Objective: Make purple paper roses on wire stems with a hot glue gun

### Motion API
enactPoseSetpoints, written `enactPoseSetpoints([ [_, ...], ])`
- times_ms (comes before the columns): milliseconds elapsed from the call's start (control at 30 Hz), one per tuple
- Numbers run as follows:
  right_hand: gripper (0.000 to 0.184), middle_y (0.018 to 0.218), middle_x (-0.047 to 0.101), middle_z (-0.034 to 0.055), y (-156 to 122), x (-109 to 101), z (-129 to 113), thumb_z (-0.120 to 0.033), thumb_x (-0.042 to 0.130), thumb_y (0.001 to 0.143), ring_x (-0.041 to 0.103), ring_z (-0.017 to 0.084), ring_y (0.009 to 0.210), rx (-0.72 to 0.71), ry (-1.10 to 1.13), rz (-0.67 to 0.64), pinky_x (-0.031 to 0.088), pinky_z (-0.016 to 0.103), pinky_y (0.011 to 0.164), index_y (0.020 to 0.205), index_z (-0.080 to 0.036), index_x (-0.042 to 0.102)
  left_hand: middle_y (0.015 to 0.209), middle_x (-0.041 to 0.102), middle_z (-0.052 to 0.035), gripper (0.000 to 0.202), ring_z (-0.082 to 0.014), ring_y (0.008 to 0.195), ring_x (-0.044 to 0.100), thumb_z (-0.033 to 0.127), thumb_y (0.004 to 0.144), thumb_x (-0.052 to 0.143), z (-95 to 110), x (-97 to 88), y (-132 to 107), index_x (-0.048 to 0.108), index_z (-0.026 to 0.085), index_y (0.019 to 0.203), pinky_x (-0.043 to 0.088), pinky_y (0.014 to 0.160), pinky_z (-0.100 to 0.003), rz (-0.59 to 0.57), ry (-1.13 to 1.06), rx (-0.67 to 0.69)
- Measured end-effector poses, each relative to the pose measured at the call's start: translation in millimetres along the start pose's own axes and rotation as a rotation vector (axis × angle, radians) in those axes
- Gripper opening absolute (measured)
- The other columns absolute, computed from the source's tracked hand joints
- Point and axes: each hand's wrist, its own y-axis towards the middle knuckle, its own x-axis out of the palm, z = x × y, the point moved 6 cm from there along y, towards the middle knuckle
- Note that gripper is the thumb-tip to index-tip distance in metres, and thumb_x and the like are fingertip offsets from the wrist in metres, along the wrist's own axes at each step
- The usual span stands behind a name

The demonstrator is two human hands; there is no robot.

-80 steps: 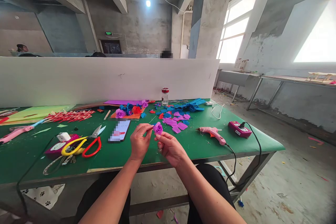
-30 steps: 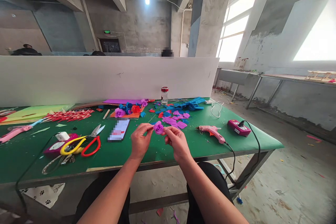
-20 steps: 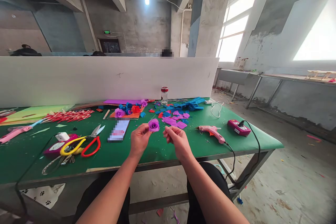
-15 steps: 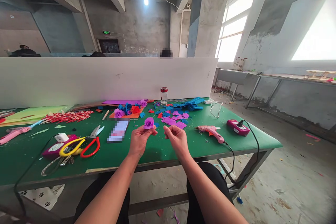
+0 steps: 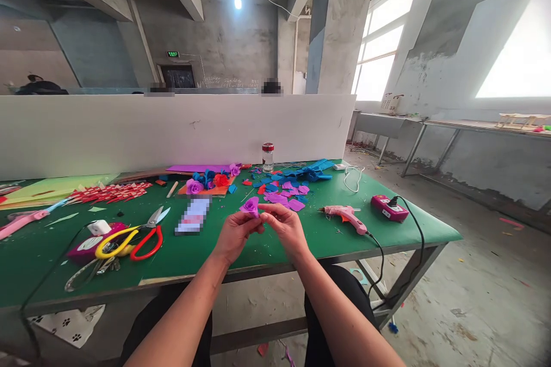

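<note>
A small purple paper rose [image 5: 250, 205] is held up over the green table [image 5: 51, 258], just above its near edge. My left hand [image 5: 232, 235] pinches the rose from below with closed fingers. My right hand [image 5: 284, 228] is closed too, its fingertips meeting the rose's right side and base. Behind the hands lie loose purple petals [image 5: 286, 199] and blue paper scraps [image 5: 307, 172]. Finished purple, blue and red roses [image 5: 209, 180] sit on an orange sheet further back.
A pink glue gun [image 5: 344, 215] lies to the right, its cord running to a pink power box [image 5: 384, 208]. A phone [image 5: 193, 215], yellow and red scissors [image 5: 129, 237], a small jar [image 5: 267, 156] and a white partition [image 5: 172, 129] are also on the table.
My right hand let go of the rose and drew apart from it, while the left hand moved it left. Now the right hand has come back to touch it.
</note>
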Motion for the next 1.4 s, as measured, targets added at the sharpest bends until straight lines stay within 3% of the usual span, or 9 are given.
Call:
enactPoseSetpoints([
  [133, 0.025, 0.078, 0.062, -0.0012, 0.4, 1.7, -5.1, -0.04, 0.077, 0.069, 0.059, 0.013, 0.06, 0.001, 0.074, -0.14, 0.047, 0.03, 0.066, 0.09, -0.027, 0.075, 0.063, 0.065, -0.0007, 0.015, -0.0131, 0.063, 0.056, 0.032, 0.071, 0.077, 7.9, 2.2, -3.4, 0.074, 0.017, 0.07, 0.047, 0.065, -0.027, -0.053, 0.158, 0.064],
  [500, 0.021, 0.075, 0.062, 0.0005, -0.4, -3.1, -12.4, -0.04, 0.079, 0.067, 0.057, 0.017, 0.07, -0.041, -0.086, -0.165, 0.046, 0.03, 0.072, 0.079, -0.025, 0.074, 0.063, 0.062, 0.0001, 0.021, -0.0156, 0.063, 0.053, 0.039, 0.068, 0.075, 14.3, -1.2, -5.4, 0.072, 0.018, 0.067, 0.046, 0.064, -0.029, -0.025, 0.359, 0.164],
  [767, 0.043, 0.095, 0.067, 0.0013, 1.2, -7.1, -9.9, -0.035, 0.08, 0.066, 0.057, 0.015, 0.073, -0.072, -0.116, -0.185, 0.047, 0.03, 0.075, 0.107, -0.029, 0.071, 0.073, 0.072, -0.0008, 0.017, -0.0183, 0.069, 0.062, 0.037, 0.071, 0.072, 25.5, -5.6, -5.3, 0.076, 0.022, 0.076, 0.049, 0.068, -0.029, 0.114, 0.467, 0.293],
  [933, 0.024, 0.064, 0.066, -0.0001, 12.7, -55.5, 10.2, -0.043, 0.063, 0.079, 0.056, 0.015, 0.059, -0.036, -0.552, 0.032, 0.044, 0.026, 0.06, 0.081, -0.022, 0.074, 0.071, 0.073, -0.001, 0.019, -0.0199, 0.071, 0.066, 0.037, 0.066, 0.077, 27.6, -37.6, 4.6, 0.075, 0.021, 0.076, 0.053, 0.072, -0.032, 0.324, 0.387, 0.328],
  [1033, 0.037, 0.073, 0.071, 0.0025, 22.5, -105.7, 6.6, -0.046, 0.048, 0.085, 0.055, 0.014, 0.053, -0.003, -0.77, 0.259, 0.042, 0.025, 0.052, 0.097, -0.018, 0.069, 0.074, 0.074, -0.0026, 0.025, -0.0204, 0.074, 0.067, 0.038, 0.062, 0.08, 32.3, -53.0, 8.0, 0.075, 0.019, 0.078, 0.053, 0.077, -0.035, 0.413, 0.333, 0.356],
  [1100, 0.042, 0.08, 0.071, 0.0066, 32.9, -130.5, -1.6, -0.047, 0.042, 0.088, 0.058, 0.016, 0.058, 0.013, -0.871, 0.311, 0.041, 0.026, 0.054, 0.097, -0.015, 0.068, 0.075, 0.074, -0.003, 0.026, -0.0205, 0.075, 0.067, 0.038, 0.062, 0.08, 35.7, -56.6, 8.4, 0.075, 0.019, 0.078, 0.054, 0.079, -0.035, 0.431, 0.319, 0.357],
  [1200, 0.029, 0.076, 0.071, 0.0055, 55.3, -144.7, -5.5, -0.038, 0.05, 0.085, 0.061, 0.018, 0.066, 0.079, -1.069, 0.249, 0.042, 0.027, 0.059, 0.087, -0.017, 0.07, 0.074, 0.073, -0.0026, 0.024, -0.0201, 0.076, 0.067, 0.037, 0.063, 0.08, 39.3, -55.6, 7.2, 0.075, 0.019, 0.078, 0.054, 0.078, -0.034, 0.425, 0.323, 0.354],
  [1333, 0.01, 0.081, 0.072, 0.0074, 84.3, -130.1, 20.3, -0.02, 0.062, 0.08, 0.064, 0.021, 0.081, 0.221, -1.354, 0.05, 0.044, 0.028, 0.071, 0.075, -0.017, 0.07, 0.075, 0.072, -0.0018, 0.019, -0.0192, 0.076, 0.066, 0.036, 0.067, 0.078, 38.5, -52.1, 5.2, 0.074, 0.02, 0.077, 0.052, 0.076, -0.031, 0.368, 0.342, 0.377],
  [1400, 0.008, 0.092, 0.071, 0.0094, 93.9, -119.4, 39.3, -0.019, 0.063, 0.083, 0.064, 0.021, 0.089, 0.295, -1.476, -0.037, 0.047, 0.031, 0.077, 0.083, -0.016, 0.07, 0.076, 0.072, -0.0014, 0.017, -0.0186, 0.076, 0.065, 0.035, 0.068, 0.077, 35.7, -52.8, 4.6, 0.074, 0.021, 0.077, 0.052, 0.075, -0.031, 0.357, 0.351, 0.381],
])
